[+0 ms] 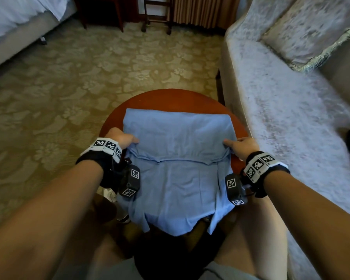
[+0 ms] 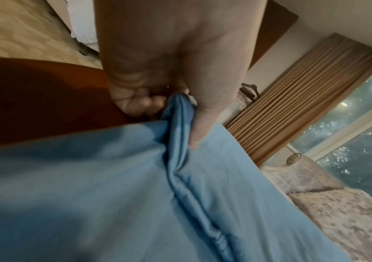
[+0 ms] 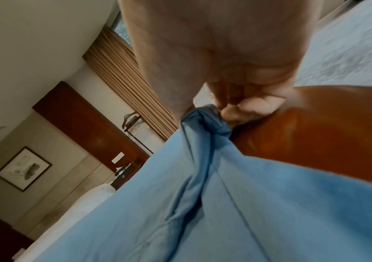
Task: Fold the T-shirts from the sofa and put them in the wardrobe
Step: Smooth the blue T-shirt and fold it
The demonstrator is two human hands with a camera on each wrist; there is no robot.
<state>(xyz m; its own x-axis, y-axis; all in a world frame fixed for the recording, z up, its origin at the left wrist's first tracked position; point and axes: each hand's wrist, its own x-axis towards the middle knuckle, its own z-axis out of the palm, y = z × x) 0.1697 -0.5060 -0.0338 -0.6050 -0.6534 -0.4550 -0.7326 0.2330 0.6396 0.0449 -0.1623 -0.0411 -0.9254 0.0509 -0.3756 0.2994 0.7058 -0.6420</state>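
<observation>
**Pinching both side edges of a blue T-shirt on the round table**

Pinching at mid-length: left hand holds the shirt's left edge, thumb on top, other fingers curled under a bunched ridge of cloth (left wrist view). Right hand does the same on the right edge, fabric gathered between thumb and curled fingers (right wrist view).

Surroundings: light blue T-shirt lies at frame centre on a round reddish-brown wooden table. Sofa with pale patterned cover fills the right side of the head view, its near corner just beside the table's right rim; a cushion sits upper right. Bed with white linen at upper left. Dark wooden furniture legs and tan curtain along the top edge. Patterned beige carpet between. Nothing lies on top of the shirt except the two thumbs.

Orientation: long axis runs top to bottom of the head frame. Far end rests flat on the table with a straight folded edge; near end hangs off the table's near rim toward the lap, hem uneven. A crosswise crease spans the shirt between the two hands. Which end holds the collar cannot be told.
</observation>
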